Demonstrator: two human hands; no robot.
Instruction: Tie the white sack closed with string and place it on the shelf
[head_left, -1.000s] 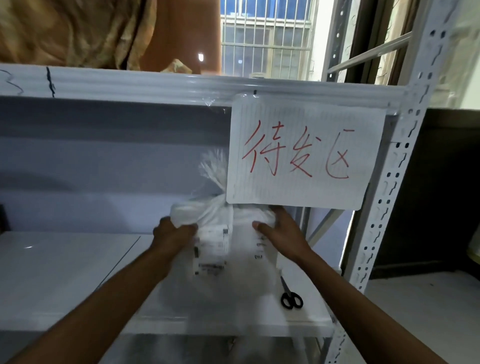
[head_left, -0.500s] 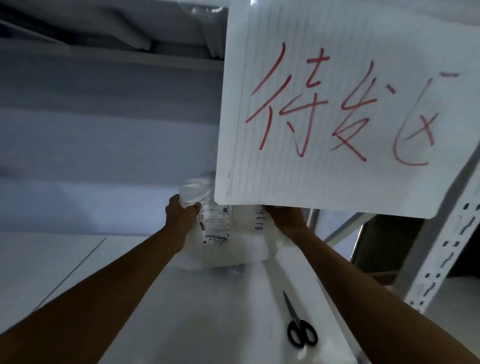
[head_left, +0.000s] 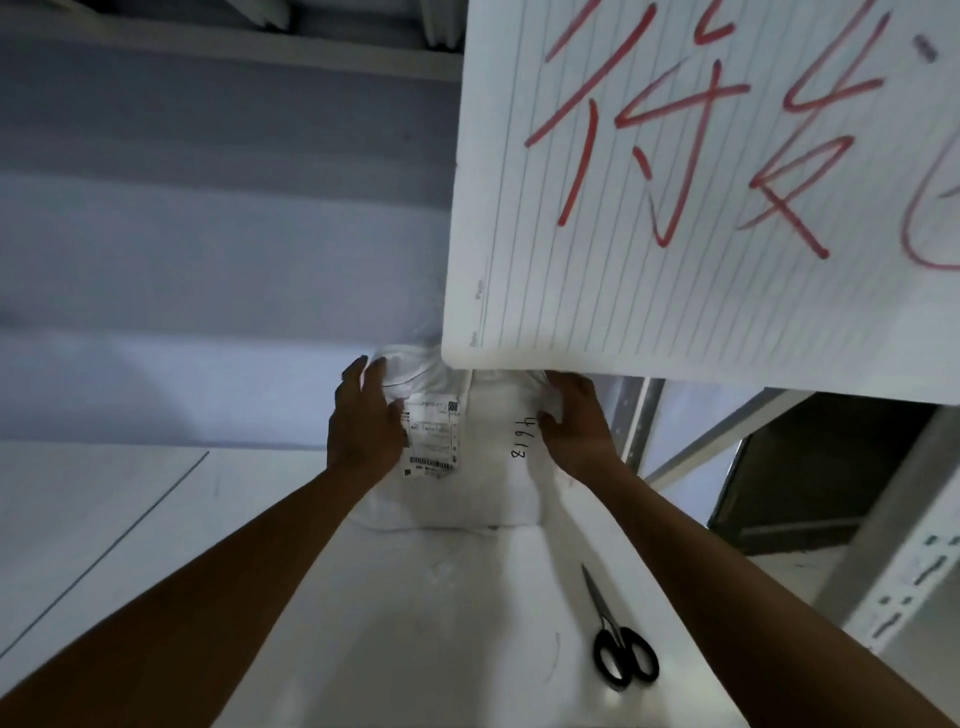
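The white sack (head_left: 483, 483) stands on the white shelf board (head_left: 130, 519), deep inside the shelf against the back wall. It bears a printed barcode label and handwritten black digits. My left hand (head_left: 363, 421) presses flat on its left side, fingers spread over the upper corner. My right hand (head_left: 576, 421) grips its right side, fingers curled into the cloth. The sack's tied top is hidden behind a hanging paper sign. No string is visible.
A lined paper sign (head_left: 701, 197) with red writing hangs from the upper shelf and blocks the top right. Black-handled scissors (head_left: 618, 649) lie on the board near its right edge. A perforated metal upright (head_left: 904, 587) stands to the right.
The view has moved closer and lower under the upper shelf. The sack has gone deeper onto the shelf, and both hands stay on its sides.
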